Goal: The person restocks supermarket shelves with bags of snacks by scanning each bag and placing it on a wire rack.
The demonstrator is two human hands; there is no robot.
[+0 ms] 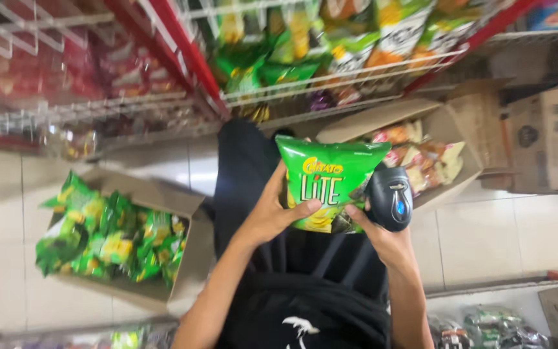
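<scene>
the left hand (272, 216) grips a green snack bag (328, 184) by its lower left edge, thumb across the front. the right hand (382, 236) pinches the bag's lower right corner while also holding a black handheld scanner (389, 197) just beside it. the bag is upright at chest height, above the person's dark trousers. judging from the scene, this bag is in hand to be scanned; a cardboard box (185, 258) of similar green bags sits on the floor at the left, and a second box (447, 129) of mixed snack packs lies ahead below the wire shelf (330, 84).
</scene>
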